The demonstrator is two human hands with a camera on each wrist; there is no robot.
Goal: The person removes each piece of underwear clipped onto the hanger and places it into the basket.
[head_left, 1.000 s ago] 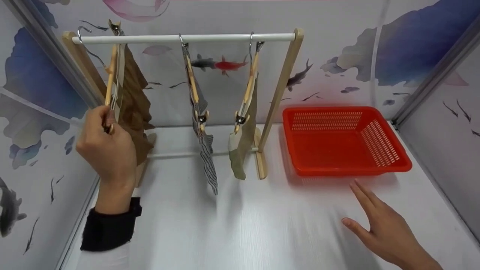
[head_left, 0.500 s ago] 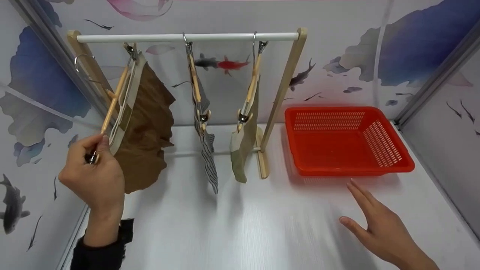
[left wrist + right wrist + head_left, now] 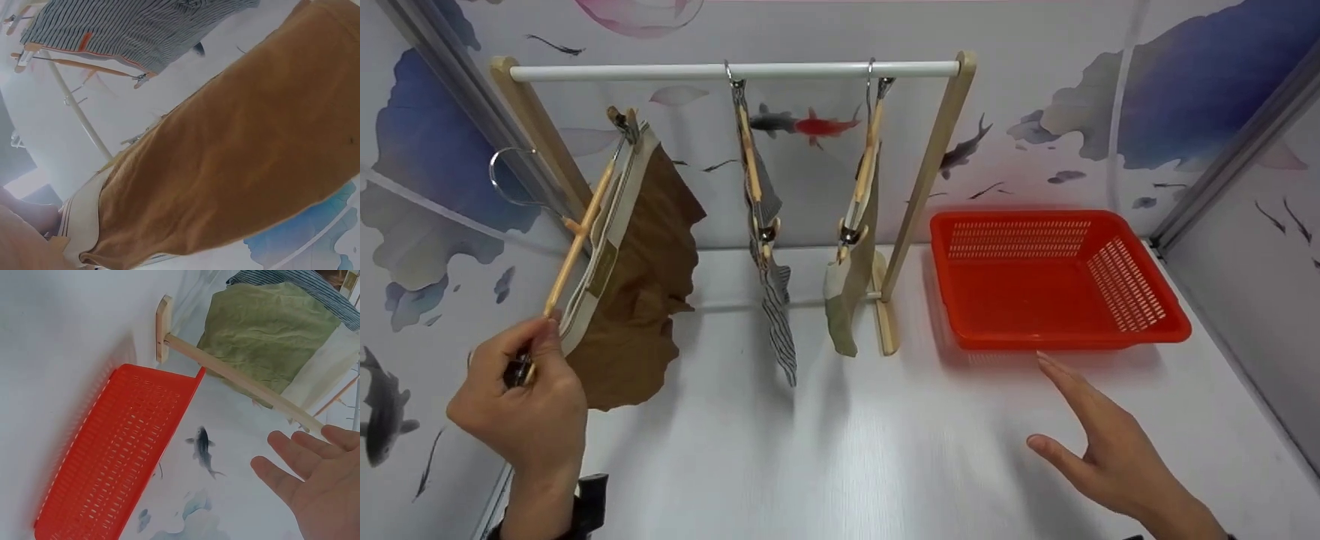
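Observation:
My left hand (image 3: 529,394) grips the near end of a wooden clip hanger (image 3: 577,232), by its clip. Brown shorts or a similar brown garment (image 3: 641,277) with a pale waistband hang clipped to it. The hanger's metal hook is off the rail, left of the rack's left post. In the left wrist view the brown cloth (image 3: 225,152) fills much of the picture. My right hand (image 3: 1110,442) hovers over the table just in front of the red basket (image 3: 1020,300), fingers extended and holding nothing.
A wooden rack with a white rail (image 3: 802,71) stands at the back. On it hang a striped garment (image 3: 776,300) and a green-and-cream garment (image 3: 847,300), each on a clip hanger. Printed wall panels enclose the white table on the left, back and right.
The hanger with the brown garment has come off the rail and moved down and toward me in my left hand. My right hand has shifted slightly left.

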